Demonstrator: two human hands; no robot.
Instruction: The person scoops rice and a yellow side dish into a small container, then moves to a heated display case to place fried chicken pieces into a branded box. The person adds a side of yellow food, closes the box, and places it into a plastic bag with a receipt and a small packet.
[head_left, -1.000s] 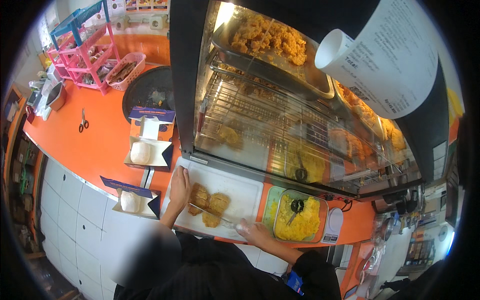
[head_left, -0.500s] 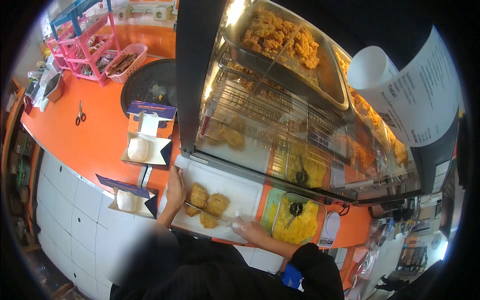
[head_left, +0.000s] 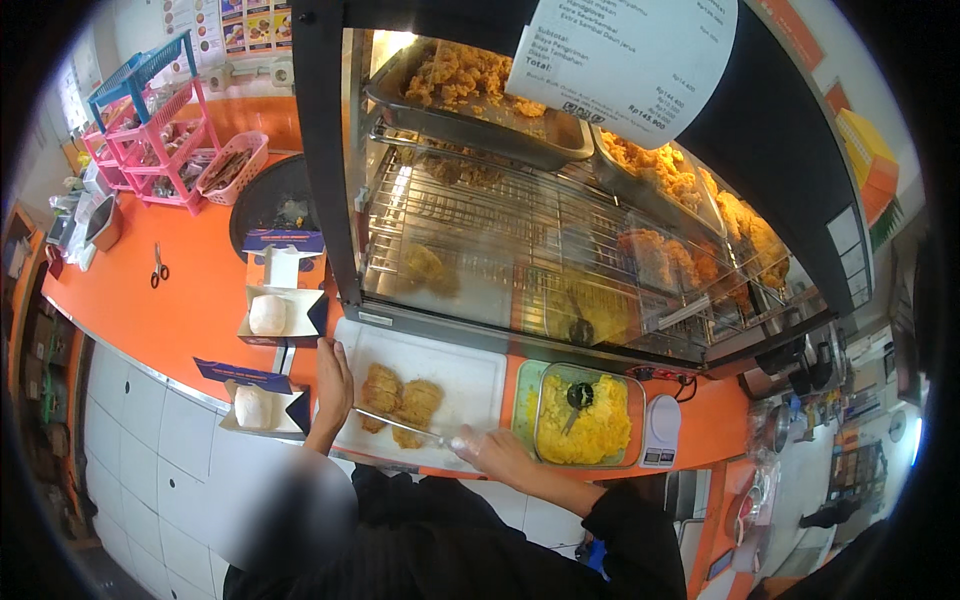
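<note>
Head view: right hand (head_left: pixel 488 452) grips a knife (head_left: pixel 402 423) across fried meat (head_left: pixel 418 398); left hand (head_left: pixel 334 388), fingers straight, is beside the tray (head_left: pixel 472 385).

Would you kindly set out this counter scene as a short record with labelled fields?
Right hand: holding a knife over fried pieces
Left hand: open, at the left edge of a white tray
Left of tray: two open boxes, each holding a white lump
Right of tray: yellow food with a black utensil, then a white scale
Behind tray: glass cabinet of fried food
Farther left: scissors on the orange counter
</note>
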